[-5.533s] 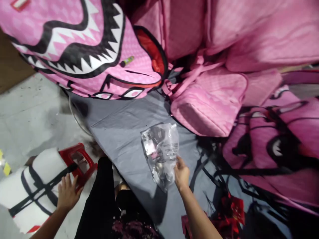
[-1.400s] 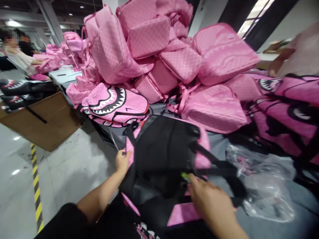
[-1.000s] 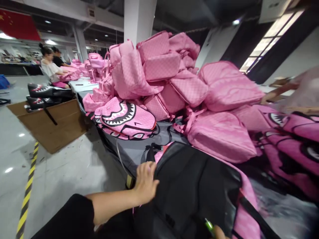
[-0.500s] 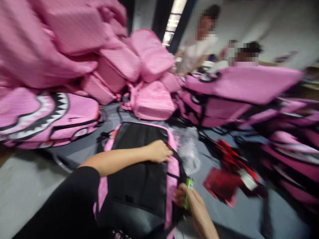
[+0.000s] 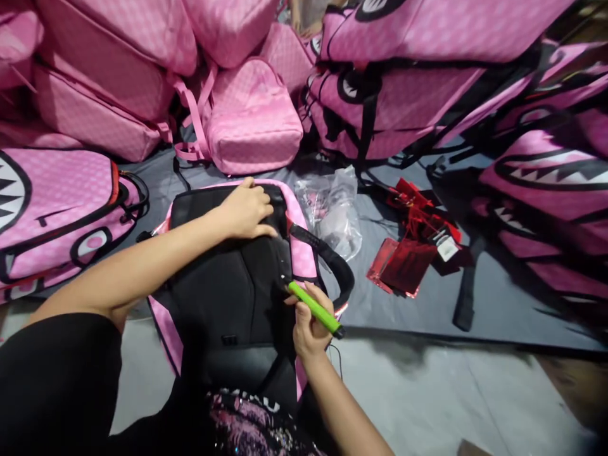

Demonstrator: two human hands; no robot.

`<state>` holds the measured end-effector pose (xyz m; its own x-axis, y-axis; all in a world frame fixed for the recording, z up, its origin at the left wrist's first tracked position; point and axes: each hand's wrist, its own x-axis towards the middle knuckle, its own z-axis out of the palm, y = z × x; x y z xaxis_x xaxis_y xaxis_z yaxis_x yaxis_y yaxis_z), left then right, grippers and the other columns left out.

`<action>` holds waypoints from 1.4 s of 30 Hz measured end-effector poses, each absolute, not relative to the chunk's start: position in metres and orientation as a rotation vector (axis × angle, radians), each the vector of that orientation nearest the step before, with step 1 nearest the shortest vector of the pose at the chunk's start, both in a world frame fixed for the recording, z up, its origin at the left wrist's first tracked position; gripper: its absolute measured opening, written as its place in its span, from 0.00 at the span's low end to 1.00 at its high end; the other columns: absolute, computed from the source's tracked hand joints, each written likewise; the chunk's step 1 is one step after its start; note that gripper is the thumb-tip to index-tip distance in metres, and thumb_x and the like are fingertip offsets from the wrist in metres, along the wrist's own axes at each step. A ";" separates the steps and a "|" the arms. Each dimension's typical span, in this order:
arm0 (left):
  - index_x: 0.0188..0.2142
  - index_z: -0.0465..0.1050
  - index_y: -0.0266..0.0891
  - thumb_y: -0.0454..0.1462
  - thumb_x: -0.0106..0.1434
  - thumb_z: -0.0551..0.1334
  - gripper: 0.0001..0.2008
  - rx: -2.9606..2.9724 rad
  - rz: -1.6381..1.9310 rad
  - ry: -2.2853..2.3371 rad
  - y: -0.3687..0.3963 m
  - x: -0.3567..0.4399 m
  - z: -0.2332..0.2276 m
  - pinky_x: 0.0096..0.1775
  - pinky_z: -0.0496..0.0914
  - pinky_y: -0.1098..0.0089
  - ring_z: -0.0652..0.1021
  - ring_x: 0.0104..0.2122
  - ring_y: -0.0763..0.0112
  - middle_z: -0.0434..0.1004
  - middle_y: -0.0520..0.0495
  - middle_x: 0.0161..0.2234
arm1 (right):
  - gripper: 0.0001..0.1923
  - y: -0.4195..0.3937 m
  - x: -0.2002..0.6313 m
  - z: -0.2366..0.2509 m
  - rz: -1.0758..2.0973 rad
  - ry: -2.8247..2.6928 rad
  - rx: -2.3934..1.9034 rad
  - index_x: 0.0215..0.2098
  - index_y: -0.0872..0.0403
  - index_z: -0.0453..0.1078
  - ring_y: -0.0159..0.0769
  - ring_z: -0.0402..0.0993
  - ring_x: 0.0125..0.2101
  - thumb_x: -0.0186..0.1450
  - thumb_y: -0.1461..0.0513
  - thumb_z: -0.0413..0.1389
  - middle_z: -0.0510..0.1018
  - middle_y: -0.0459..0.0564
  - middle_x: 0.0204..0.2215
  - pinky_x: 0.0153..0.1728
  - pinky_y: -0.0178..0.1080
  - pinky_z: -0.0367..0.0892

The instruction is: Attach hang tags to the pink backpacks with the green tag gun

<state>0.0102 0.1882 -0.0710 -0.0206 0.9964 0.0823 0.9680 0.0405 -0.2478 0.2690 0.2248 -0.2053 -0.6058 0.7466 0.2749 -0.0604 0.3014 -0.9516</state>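
Left hand (image 5: 247, 209) slid onto backpack (image 5: 228, 285) top, flat, right hand (image 5: 308, 320) gripping green tool (image 5: 314, 308) against it

Grey table (image 5: 408, 310) bears backpacks (image 5: 251, 120), red tags (image 5: 408, 266)

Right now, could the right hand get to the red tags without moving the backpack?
Probably yes. The right hand holds a green tool, and only bare grey table lies between it and the red tags.

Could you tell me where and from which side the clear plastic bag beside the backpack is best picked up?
Probably pinch the clear crinkled plastic bag at its raised top edge, coming from above on the far side. It lies loose on the grey table cover, and the black shoulder strap crowds its near edge.
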 end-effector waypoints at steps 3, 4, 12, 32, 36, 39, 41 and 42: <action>0.39 0.78 0.36 0.56 0.60 0.64 0.24 -2.176 0.169 -2.022 0.184 0.020 -0.073 0.55 0.59 0.53 0.74 0.41 0.59 0.79 0.44 0.35 | 0.16 0.232 0.260 -0.188 1.269 -1.751 -0.546 0.55 0.51 0.64 0.39 0.80 0.39 0.70 0.60 0.54 0.80 0.48 0.35 0.47 0.47 0.72; 0.40 0.77 0.37 0.55 0.59 0.66 0.24 -2.210 0.142 -2.009 0.180 0.028 -0.075 0.57 0.59 0.53 0.74 0.42 0.59 0.78 0.44 0.36 | 0.16 0.234 0.255 -0.181 1.232 -1.743 -0.567 0.54 0.51 0.65 0.38 0.80 0.38 0.69 0.60 0.56 0.80 0.48 0.36 0.46 0.46 0.72; 0.34 0.74 0.40 0.41 0.68 0.59 0.09 -2.043 -0.174 -1.917 0.150 0.079 -0.098 0.64 0.57 0.54 0.72 0.42 0.65 0.73 0.50 0.32 | 0.11 0.244 0.232 -0.163 0.981 -1.743 -0.815 0.34 0.54 0.69 0.32 0.74 0.24 0.67 0.54 0.56 0.76 0.45 0.26 0.29 0.37 0.71; 0.30 0.70 0.40 0.38 0.65 0.63 0.08 -2.036 -0.412 -1.787 0.169 0.069 -0.128 0.62 0.65 0.53 0.73 0.40 0.65 0.72 0.52 0.29 | 0.07 0.254 0.224 -0.175 0.928 -1.843 -0.775 0.34 0.55 0.72 0.30 0.73 0.24 0.65 0.59 0.62 0.76 0.45 0.26 0.28 0.36 0.71; 0.29 0.69 0.40 0.38 0.65 0.63 0.08 -2.028 -0.405 -1.780 0.169 0.067 -0.128 0.61 0.66 0.55 0.73 0.39 0.66 0.72 0.52 0.29 | 0.11 0.257 0.224 -0.173 0.915 -1.881 -0.846 0.33 0.54 0.71 0.30 0.72 0.22 0.65 0.55 0.60 0.75 0.45 0.24 0.25 0.36 0.70; 0.29 0.69 0.40 0.38 0.66 0.61 0.09 -2.014 -0.391 -1.777 0.169 0.067 -0.129 0.62 0.65 0.55 0.73 0.38 0.67 0.71 0.53 0.29 | 0.12 0.259 0.222 -0.169 0.883 -1.933 -0.862 0.32 0.54 0.70 0.30 0.72 0.21 0.66 0.53 0.59 0.75 0.44 0.23 0.24 0.36 0.69; 0.29 0.69 0.41 0.38 0.67 0.61 0.09 -2.006 -0.383 -1.776 0.168 0.066 -0.130 0.62 0.65 0.56 0.73 0.39 0.67 0.71 0.53 0.29 | 0.13 0.259 0.221 -0.166 0.875 -1.934 -0.871 0.32 0.54 0.70 0.30 0.72 0.20 0.66 0.53 0.59 0.75 0.44 0.23 0.23 0.35 0.69; 0.30 0.69 0.41 0.38 0.67 0.60 0.09 -2.002 -0.379 -1.779 0.168 0.066 -0.130 0.63 0.64 0.56 0.73 0.39 0.67 0.71 0.53 0.29 | 0.13 0.259 0.221 -0.165 0.875 -1.941 -0.869 0.32 0.54 0.70 0.31 0.72 0.20 0.66 0.53 0.59 0.75 0.45 0.23 0.22 0.35 0.69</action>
<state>0.0660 0.1680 -0.1300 0.1383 0.8687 0.4756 0.9871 -0.0818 -0.1376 0.2208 0.2590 -0.1653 -0.4276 0.8155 0.3900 0.2477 0.5207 -0.8170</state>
